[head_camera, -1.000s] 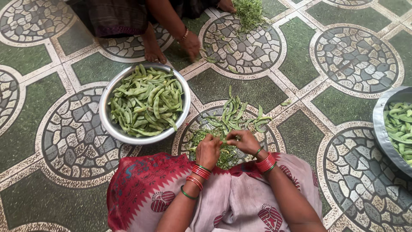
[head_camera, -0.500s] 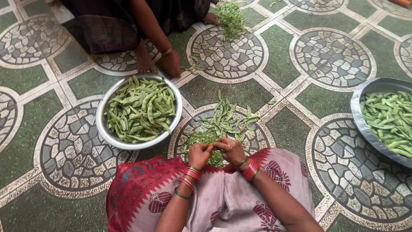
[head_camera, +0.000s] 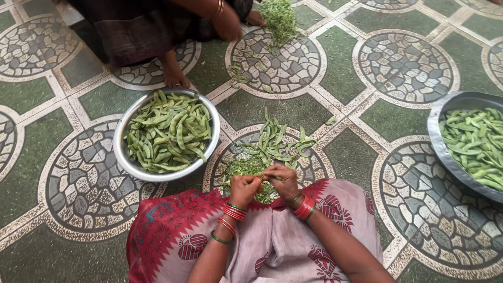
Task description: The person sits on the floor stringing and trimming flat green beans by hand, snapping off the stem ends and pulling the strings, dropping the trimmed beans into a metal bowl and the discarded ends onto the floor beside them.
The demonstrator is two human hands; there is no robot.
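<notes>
Since the earlier frame, the view has slid so that the steel bowl and the other person sit higher and further left, and the pan on the right shows more of itself. The left hand and right hand meet at lower centre, knuckles up, fingers pinched on a single bean pod held between them just above the lap. Right under the hands lies a heap of green trimmings, with loose pods beyond. The steel bowl of pods sits centre-left; a grey pan of pods fills the right edge. Another person's hand is at upper centre, beside more greens.
</notes>
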